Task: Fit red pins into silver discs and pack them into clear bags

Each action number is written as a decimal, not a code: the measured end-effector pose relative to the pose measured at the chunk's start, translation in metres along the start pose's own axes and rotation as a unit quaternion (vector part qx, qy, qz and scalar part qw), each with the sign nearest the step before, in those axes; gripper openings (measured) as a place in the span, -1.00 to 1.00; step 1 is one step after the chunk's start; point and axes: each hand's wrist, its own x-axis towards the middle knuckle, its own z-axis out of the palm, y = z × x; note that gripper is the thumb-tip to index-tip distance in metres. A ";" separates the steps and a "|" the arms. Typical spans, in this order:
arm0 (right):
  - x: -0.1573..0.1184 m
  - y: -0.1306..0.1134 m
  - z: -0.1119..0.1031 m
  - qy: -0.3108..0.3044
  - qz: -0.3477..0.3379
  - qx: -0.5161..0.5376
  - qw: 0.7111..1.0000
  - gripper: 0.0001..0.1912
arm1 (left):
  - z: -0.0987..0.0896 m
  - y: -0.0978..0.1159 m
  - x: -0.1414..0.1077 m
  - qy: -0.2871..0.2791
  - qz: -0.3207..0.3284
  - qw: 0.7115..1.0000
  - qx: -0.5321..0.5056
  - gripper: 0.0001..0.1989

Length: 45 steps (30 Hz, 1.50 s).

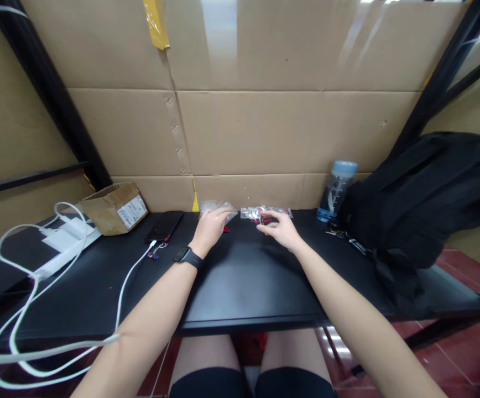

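My left hand point(212, 225), with a dark watch point(187, 256) on its wrist, has its fingers curled down over a clear plastic bag point(207, 206) near the back of the black table. A small red piece point(226, 229) shows beside its fingertips. To the right, my right hand point(282, 229) pinches a small slim object point(261, 219) between thumb and fingers; it looks silvery, and its kind is too small to make out. Behind that hand lie clear plastic packets point(246, 212) with red bits in them, partly covered by my fingers.
On the left stand an open cardboard box point(109, 210), a white power strip point(68, 251) with looping white cables point(16, 320), and a phone point(164, 226). A blue-lidded bottle point(337, 190), keys point(336, 232) and a black backpack point(422, 193) occupy the right. Cardboard point(244, 132) walls the back.
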 end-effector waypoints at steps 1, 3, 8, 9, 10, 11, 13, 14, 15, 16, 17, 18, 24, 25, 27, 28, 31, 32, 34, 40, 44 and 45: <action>0.000 0.001 0.000 0.000 -0.001 0.005 1.000 -0.42 | 0.003 0.002 0.000 -0.004 0.016 1.000 -0.005 -0.68; 0.001 0.001 -0.001 0.003 -0.003 0.011 1.000 -0.42 | 0.007 0.009 0.001 -0.022 0.048 0.999 -0.007 -0.69; 0.001 -0.001 -0.005 0.018 -0.013 0.015 1.000 -0.43 | -0.001 0.014 0.008 -0.054 0.042 0.997 0.021 -0.70; 0.001 -0.003 -0.005 0.021 -0.013 0.014 1.000 -0.44 | -0.005 0.008 0.009 -0.044 0.015 0.998 0.029 -0.69; 0.000 -0.004 -0.006 0.024 -0.013 0.013 1.000 -0.44 | -0.009 0.000 0.009 -0.032 -0.018 0.999 0.036 -0.68; 0.000 -0.005 -0.007 0.026 -0.013 0.011 1.000 -0.44 | -0.013 -0.009 0.009 -0.016 -0.052 0.998 0.044 -0.67; -0.001 -0.007 -0.007 0.029 -0.014 0.009 0.999 -0.45 | -0.019 -0.031 0.005 0.027 -0.110 0.992 0.063 -0.66; 0.000 -0.007 -0.008 0.029 -0.014 0.007 0.999 -0.45 | -0.021 -0.041 0.002 0.037 -0.131 0.988 0.071 -0.66; 0.000 -0.007 -0.008 0.029 -0.016 0.005 0.999 -0.45 | -0.020 -0.050 -0.001 0.042 -0.147 0.985 0.077 -0.66; 0.000 -0.007 -0.008 0.028 -0.017 0.000 0.999 -0.45 | -0.018 -0.057 -0.004 0.030 -0.153 0.984 0.081 -0.66; 0.000 -0.006 -0.008 0.026 -0.019 -0.005 0.999 -0.46 | -0.015 -0.062 -0.007 0.007 -0.155 0.985 0.080 -0.66; 0.001 -0.004 -0.008 0.024 -0.020 -0.010 0.999 -0.46 | -0.010 -0.065 -0.010 -0.023 -0.153 0.985 0.075 -0.65; 0.001 0.003 -0.006 0.015 -0.020 -0.032 0.999 -0.47 | 0.014 -0.063 -0.011 -0.125 -0.144 0.981 0.044 -0.62; 0.001 0.003 -0.006 0.014 -0.020 -0.035 0.999 -0.47 | 0.015 -0.063 -0.011 -0.125 -0.148 0.980 0.045 -0.62; 0.000 0.003 -0.005 0.009 -0.021 -0.041 0.999 -0.47 | 0.013 -0.061 -0.011 -0.120 -0.162 0.978 0.049 -0.66; 0.000 0.002 -0.005 0.008 -0.021 -0.045 0.999 -0.47 | 0.012 -0.061 -0.012 -0.114 -0.175 0.977 0.054 -0.68; -0.001 0.000 -0.005 0.003 -0.012 -0.048 0.999 -0.46 | 0.008 -0.061 -0.016 -0.097 -0.246 0.963 0.052 -0.78; -0.001 0.000 -0.006 0.001 -0.008 -0.047 0.999 -0.46 | 0.007 -0.062 -0.017 -0.095 -0.273 0.956 0.045 -0.83; -0.002 -0.001 -0.006 -0.002 -0.006 -0.042 0.999 -0.46 | 0.006 -0.065 -0.020 -0.099 -0.309 0.946 0.021 -0.92; 0.000 0.002 -0.005 -0.001 -0.007 -0.029 1.000 -0.46 | 0.008 -0.081 -0.028 -0.112 -0.272 0.953 -0.074 -0.83; 0.000 0.005 -0.005 -0.002 -0.007 -0.017 1.000 -0.45 | 0.000 -0.077 -0.027 -0.070 -0.289 0.954 -0.046 -0.79; 0.001 0.005 -0.005 -0.001 -0.008 -0.012 1.000 -0.45 | -0.004 -0.074 -0.025 -0.053 -0.298 0.953 -0.033 -0.78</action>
